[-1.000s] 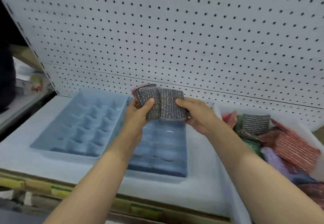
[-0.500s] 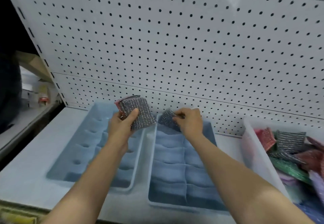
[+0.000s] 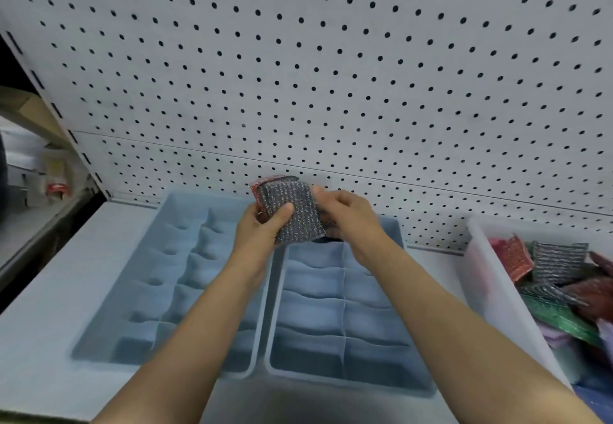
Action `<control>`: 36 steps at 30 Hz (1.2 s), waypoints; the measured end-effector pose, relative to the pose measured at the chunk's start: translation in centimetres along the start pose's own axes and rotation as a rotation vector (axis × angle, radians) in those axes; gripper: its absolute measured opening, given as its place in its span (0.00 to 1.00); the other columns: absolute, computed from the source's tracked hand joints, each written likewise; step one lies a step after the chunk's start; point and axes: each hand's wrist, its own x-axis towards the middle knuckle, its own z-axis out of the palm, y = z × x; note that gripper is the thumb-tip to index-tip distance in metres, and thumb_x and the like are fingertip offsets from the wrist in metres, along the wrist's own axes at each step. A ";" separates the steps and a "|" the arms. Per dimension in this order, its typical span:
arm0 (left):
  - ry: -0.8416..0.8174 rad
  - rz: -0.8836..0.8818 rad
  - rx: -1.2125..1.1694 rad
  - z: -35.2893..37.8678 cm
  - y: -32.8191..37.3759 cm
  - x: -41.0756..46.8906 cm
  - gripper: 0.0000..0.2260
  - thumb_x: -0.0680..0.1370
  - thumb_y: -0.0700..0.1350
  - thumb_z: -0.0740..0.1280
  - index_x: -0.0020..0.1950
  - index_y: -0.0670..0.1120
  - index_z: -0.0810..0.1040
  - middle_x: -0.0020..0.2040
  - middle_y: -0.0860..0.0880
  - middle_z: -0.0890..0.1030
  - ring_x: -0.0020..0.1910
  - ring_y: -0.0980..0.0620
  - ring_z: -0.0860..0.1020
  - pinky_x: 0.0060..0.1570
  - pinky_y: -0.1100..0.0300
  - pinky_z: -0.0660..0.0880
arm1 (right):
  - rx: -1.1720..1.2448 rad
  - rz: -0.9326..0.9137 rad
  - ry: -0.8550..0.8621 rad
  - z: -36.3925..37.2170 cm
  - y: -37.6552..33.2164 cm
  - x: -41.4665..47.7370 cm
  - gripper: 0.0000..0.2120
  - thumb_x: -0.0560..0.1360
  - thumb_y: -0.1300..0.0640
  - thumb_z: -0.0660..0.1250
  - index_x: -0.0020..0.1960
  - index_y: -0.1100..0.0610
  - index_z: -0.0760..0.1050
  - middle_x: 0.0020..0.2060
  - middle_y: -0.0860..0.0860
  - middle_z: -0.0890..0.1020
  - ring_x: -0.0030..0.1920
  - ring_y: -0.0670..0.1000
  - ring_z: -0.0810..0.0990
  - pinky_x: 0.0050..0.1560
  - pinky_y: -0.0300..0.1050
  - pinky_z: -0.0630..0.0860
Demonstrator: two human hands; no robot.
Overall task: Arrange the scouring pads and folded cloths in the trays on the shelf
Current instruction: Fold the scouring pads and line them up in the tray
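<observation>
Head view: we are facing the pegboard [image 3: 298, 75], rising behind the right tray [image 3: 331, 294], with the shelf [image 3: 49, 324] spreading out under it. The left tray [image 3: 172, 224] is lying just left of the right tray, all its compartments showing bare. The right tray's near compartments are showing bare too. Something dark is peeking out at its far end beneath our hands, possibly a pad, though we cannot tell. The bin [image 3: 481, 257], right of the right tray, is holding a jumble of pads [image 3: 557, 257]. We are judging the job barely begun: nearly every compartment is waiting, and no cloths are lying in either tray.

Above the right tray's far left corner, our left hand [image 3: 262, 228] is gripping the stack [image 3: 298, 214] of pads, thumb across its face, while our right hand [image 3: 348, 214] is pinching the stack's right edge.

Half a second ago the right hand was down at the right tray's far end with one pad, apart from the stack. Now it is meeting the stack again.
</observation>
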 end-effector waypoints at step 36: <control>0.176 0.014 -0.079 1.9 0.4 -1.3 0.14 0.83 0.48 0.63 0.66 0.44 0.75 0.59 0.45 0.83 0.57 0.47 0.82 0.55 0.47 0.81 | -0.686 -0.305 0.310 -5.4 2.9 -0.1 0.06 0.75 0.56 0.72 0.50 0.49 0.78 0.43 0.44 0.83 0.43 0.47 0.79 0.41 0.39 0.72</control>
